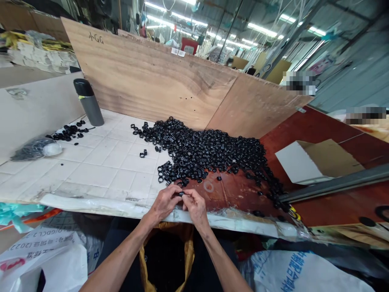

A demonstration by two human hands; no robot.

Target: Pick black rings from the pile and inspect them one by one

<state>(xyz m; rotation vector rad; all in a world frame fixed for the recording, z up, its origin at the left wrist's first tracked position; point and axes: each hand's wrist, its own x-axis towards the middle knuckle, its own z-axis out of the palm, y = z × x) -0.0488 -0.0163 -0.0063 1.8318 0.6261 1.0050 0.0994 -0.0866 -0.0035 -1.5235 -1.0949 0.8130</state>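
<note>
Over the front edge of the table, my left hand (165, 202) and my right hand (195, 205) meet with fingertips pinched together. Between them is a small black part (181, 194), mostly covered by the fingers, so its exact shape cannot be made out. Just beyond my hands spreads a large heap of small black ring-shaped parts (209, 150). A looser cluster of the same rings (167, 172) lies nearest my left hand. Below my hands, an open yellow bag (190, 247) hangs at my lap with a dark inside.
A grey bottle (92, 107) with a black lid stands at the back left. Near it lie a clear plastic bag (33, 149) and scattered black bits (68, 132). Wooden boards (146, 77) wall the back. At right are a cardboard box (299, 162) and a metal bar (334, 182).
</note>
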